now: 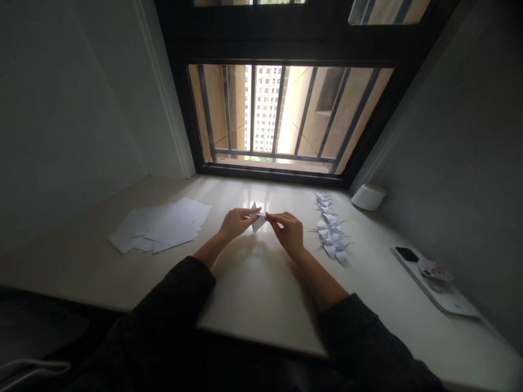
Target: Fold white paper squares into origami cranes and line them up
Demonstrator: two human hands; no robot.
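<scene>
Between my two hands, above the white sill, is a small folded piece of white paper [256, 222] with pointed corners up and down. My left hand [237, 222] pinches its left side between thumb and fingers. On the right, my right hand [288, 228] grips a narrow tip of the same paper with thumb and forefinger. Parts of the paper are hidden behind the fingers. To the right of my right hand stand several folded paper cranes [330, 234] in a row running toward the window.
A loose pile of white paper sheets [167, 223] lies left of my hands. Against the right wall are a white cylindrical object [368, 197] and a phone [435, 283] with a round attachment on its back. A barred window [265, 173] closes the far side; the sill's front edge is near my forearms.
</scene>
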